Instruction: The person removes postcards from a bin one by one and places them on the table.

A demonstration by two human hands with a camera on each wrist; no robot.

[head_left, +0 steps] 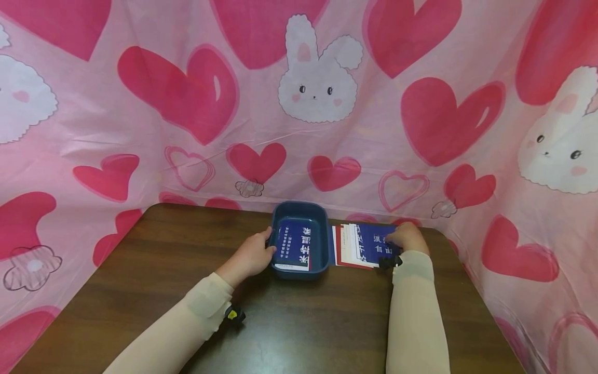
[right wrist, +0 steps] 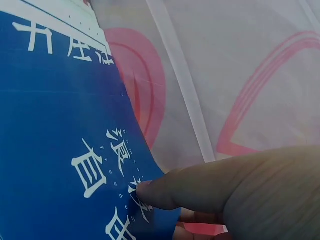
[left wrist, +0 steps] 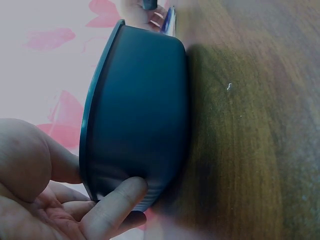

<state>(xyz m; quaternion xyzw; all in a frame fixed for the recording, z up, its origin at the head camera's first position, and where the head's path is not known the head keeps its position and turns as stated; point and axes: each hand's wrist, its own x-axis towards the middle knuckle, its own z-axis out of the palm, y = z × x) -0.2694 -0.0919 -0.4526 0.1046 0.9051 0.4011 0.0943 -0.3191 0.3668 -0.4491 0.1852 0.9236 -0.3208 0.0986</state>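
Note:
A dark blue plastic bin (head_left: 323,249) stands at the back middle of the table. My left hand (head_left: 250,254) grips its left end, with fingers at the rim and against the outer wall (left wrist: 140,95) in the left wrist view. Inside lies a blue card (head_left: 293,243) with white Chinese characters, over white paper. Right of the bin, white, red and blue cards (head_left: 345,244) lie fanned out. The rightmost is another blue card (head_left: 371,239) with white characters. My right hand (head_left: 408,239) pinches its right end, thumb on top (right wrist: 155,194) and fingers behind the edge.
The brown wooden table (head_left: 140,291) has rounded back corners. A pink cloth (head_left: 261,119) with hearts and rabbits hangs close behind its back edge and along both sides. Dark wrist devices (head_left: 234,315) sit on both sleeves.

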